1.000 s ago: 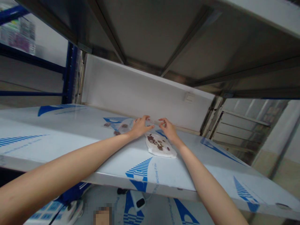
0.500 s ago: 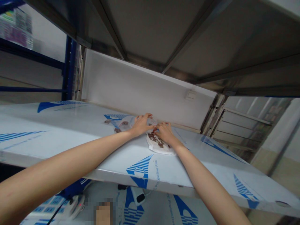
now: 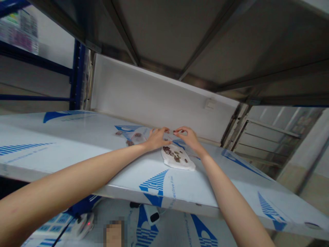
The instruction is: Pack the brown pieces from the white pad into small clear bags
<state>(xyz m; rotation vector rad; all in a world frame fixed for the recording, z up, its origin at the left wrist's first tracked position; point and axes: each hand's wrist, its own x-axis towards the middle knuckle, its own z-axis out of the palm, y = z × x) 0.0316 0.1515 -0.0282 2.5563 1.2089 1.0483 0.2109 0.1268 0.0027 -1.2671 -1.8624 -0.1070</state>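
Head view: right hand [image 3: 189,138] pinches dark piece [image 3: 174,132], likely too small for full grip; left hand [image 3: 155,139], thumb and fingers apart, probably spreading clear plastic [image 3: 168,136] beyond white pad [image 3: 185,166].

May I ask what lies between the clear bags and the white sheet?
In the head view, the left hand lies between the clear bags and the white sheet.

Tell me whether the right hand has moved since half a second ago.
Yes. The right hand has gone up and rightward in the view, nearer the small white box on the back wall.
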